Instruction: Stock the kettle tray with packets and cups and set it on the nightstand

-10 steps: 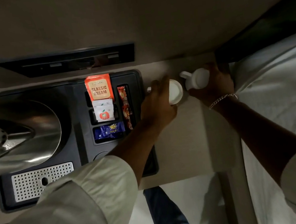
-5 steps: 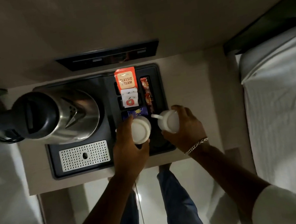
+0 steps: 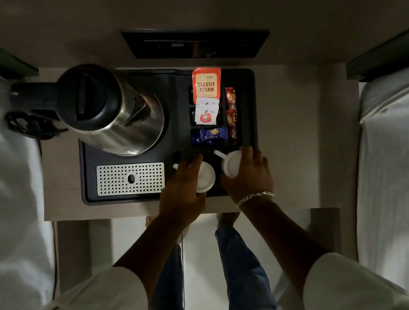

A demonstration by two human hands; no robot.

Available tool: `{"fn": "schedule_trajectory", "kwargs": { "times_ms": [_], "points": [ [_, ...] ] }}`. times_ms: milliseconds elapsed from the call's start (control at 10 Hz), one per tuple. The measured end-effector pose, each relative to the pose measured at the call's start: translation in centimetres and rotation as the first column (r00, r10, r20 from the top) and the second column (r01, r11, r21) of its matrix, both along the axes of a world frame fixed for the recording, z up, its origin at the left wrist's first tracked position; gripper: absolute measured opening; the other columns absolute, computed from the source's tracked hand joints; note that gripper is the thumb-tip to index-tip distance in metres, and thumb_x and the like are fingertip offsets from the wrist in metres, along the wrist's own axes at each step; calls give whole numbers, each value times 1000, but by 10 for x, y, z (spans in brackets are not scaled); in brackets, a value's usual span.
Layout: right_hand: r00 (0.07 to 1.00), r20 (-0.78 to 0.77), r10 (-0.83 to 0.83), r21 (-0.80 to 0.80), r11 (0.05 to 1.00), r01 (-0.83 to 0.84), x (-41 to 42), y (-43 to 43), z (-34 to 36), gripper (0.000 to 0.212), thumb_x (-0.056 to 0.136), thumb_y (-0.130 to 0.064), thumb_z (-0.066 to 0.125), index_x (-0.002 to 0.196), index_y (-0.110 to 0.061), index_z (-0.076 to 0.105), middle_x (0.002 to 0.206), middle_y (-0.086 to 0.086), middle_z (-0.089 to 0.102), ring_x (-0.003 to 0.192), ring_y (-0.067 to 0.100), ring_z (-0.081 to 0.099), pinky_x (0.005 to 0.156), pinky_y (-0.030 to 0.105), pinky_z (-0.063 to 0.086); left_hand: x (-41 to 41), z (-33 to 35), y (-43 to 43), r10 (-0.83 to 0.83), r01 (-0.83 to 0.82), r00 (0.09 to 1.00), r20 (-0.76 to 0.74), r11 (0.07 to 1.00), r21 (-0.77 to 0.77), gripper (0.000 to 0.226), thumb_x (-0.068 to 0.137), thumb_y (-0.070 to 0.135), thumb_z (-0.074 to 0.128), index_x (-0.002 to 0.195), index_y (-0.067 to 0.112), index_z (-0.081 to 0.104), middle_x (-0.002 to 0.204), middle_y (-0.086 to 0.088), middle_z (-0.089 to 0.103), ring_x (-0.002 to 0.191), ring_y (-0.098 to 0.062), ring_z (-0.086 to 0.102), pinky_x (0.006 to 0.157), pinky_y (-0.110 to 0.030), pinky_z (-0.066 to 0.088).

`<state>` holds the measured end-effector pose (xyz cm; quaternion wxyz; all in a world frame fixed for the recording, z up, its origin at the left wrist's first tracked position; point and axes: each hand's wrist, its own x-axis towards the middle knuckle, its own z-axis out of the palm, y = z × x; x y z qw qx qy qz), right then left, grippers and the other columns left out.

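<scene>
My left hand (image 3: pixel 184 187) grips one white cup (image 3: pixel 205 178), my right hand (image 3: pixel 250 174) the other cup (image 3: pixel 230 165), both seemingly seated on the tray (image 3: pixel 252 110), which sits on the nightstand (image 3: pixel 292 125) with its packets (image 3: pixel 207 85) stocked; only letting go remains.

Kettle (image 3: pixel 112 113) left of packets (image 3: pixel 209 111), seemingly.

The orange packet (image 3: pixel 207 84) standing at the far end of the tray's (image 3: pixel 255 110) packet slots reads "CLASSIC ASSAM" in pale capitals; a smaller line above that is too faint to read. The printing on the white packet (image 3: pixel 207 113), blue packet (image 3: pixel 209 135) and red sachets (image 3: pixel 232 113) cannot be read.
</scene>
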<state>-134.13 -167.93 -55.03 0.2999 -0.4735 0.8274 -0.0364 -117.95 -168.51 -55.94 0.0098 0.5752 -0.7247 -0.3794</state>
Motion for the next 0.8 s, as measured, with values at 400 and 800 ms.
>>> {"fn": "schedule_trajectory", "kwargs": {
  "times_ms": [400, 800],
  "points": [
    [998, -14, 63, 36, 997, -62, -3, 12, -8, 78, 65, -40, 80, 127, -13, 43, 126, 16, 49, 113, 35, 49, 79, 43, 52, -3, -6, 1, 14, -14, 1000, 21, 1000, -27, 88, 74, 18, 75, 147, 22, 26, 145, -13, 42, 125, -37, 45, 93, -53, 49],
    [994, -95, -52, 115, 991, 63, 16, 29, 12, 104, 61, -47, 83, 142, -11, 28, 138, 20, 42, 123, 40, 41, 92, 50, 47, 22, 12, 2, 17, 5, 981, -194, 994, 107, 102, 71, 9, 76, 150, 25, 15, 157, -9, 22, 137, -33, 34, 107, -45, 35]
  ]
}}
